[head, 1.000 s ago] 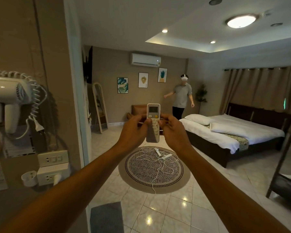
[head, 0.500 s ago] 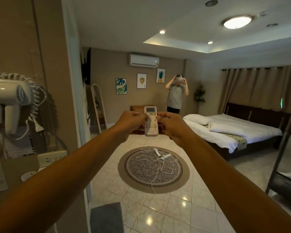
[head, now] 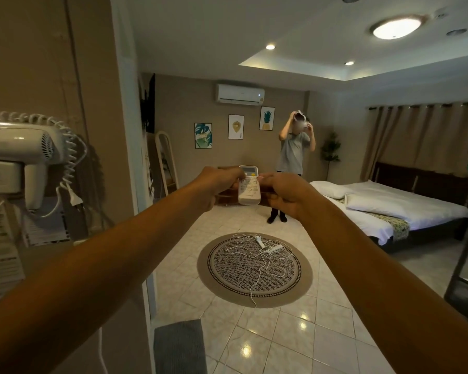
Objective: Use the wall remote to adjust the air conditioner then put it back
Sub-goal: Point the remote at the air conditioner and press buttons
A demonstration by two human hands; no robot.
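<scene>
I hold a white remote [head: 249, 188] out in front of me with both arms stretched, its screen end aimed toward the far wall. My left hand [head: 218, 186] grips its left side and my right hand [head: 287, 194] grips its right side, thumbs on the button face. The white air conditioner [head: 240, 94] hangs high on the far wall, above three framed pictures. The remote's wall holder is not in view.
A wall-mounted hair dryer [head: 25, 147] with coiled cord is close on my left. A round rug [head: 254, 268] with tangled white cables lies on the tiled floor. A person [head: 293, 160] stands beyond it. A bed [head: 389, 209] fills the right side; a grey mat [head: 180, 346] lies near.
My hands tilted the remote from upright to pointing forward at the far wall and pushed it further out. The person across the room raised both hands to their head.
</scene>
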